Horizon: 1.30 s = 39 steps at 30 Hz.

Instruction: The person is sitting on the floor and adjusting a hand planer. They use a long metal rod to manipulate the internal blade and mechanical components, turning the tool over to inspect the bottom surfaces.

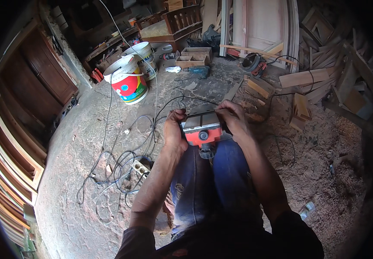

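Observation:
A red and black electric hand planer (204, 134) rests over my knees, its flat metal sole turned up and its black knob toward me. My left hand (174, 129) grips its left side, fingers curled at the far corner. On the other side, my right hand (234, 120) is closed at the planer's far right edge, fingertips against the sole. Whether the right fingers also pinch some small part cannot be made out. Below the planer are my blue trousers (199, 185).
Tangled cables and a socket strip (140, 167) lie on the floor at left. Beyond stand a paint bucket (127, 82), a green drill (197, 71) and a wooden box (195, 57). Wood offcuts (304, 77) and shavings spread at right; wooden frames (15, 151) lean at far left.

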Tool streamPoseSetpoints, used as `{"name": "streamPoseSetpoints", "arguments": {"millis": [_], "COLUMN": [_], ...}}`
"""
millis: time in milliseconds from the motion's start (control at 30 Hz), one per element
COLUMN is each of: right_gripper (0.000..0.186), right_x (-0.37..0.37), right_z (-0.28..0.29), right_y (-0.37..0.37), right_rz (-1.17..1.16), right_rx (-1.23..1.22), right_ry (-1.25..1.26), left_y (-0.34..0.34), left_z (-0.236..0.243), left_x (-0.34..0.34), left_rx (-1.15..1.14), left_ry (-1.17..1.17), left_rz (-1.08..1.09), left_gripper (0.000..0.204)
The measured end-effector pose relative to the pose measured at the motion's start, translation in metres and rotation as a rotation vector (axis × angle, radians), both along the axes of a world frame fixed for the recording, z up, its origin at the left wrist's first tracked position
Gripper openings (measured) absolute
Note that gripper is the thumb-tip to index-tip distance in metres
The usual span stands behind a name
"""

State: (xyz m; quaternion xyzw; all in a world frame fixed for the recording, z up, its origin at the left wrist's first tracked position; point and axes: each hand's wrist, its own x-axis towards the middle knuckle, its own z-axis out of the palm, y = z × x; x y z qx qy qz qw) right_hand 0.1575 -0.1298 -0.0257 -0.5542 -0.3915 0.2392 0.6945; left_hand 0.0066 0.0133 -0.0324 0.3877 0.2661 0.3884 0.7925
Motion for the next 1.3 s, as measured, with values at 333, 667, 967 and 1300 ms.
{"name": "streamPoseSetpoints", "arguments": {"millis": [333,667,967,1300], "right_gripper": [0.01,0.008,0.008,0.009], "right_x": [0.001,-0.008,-0.008,-0.006], "right_z": [-0.007,0.008,0.01,0.007], "right_y": [0.004,-0.002,-0.002,-0.001], "right_rz": [0.006,0.03,0.029,0.027], "right_rx": [0.053,0.086,0.081,0.064], "right_ry": [0.026,0.11,0.09,0.082], "left_y": [0.004,-0.001,0.007,-0.005], "left_z": [-0.003,0.023,0.019,0.035], "left_x": [0.001,-0.006,-0.005,-0.002], "left_rx": [-0.026,-0.052,-0.046,-0.049], "left_ry": [-0.026,0.062,0.101,0.101], "left_rz": [0.009,-0.122,-0.183,-0.097], "left_gripper": [0.016,0.027,0.038,0.017]}}
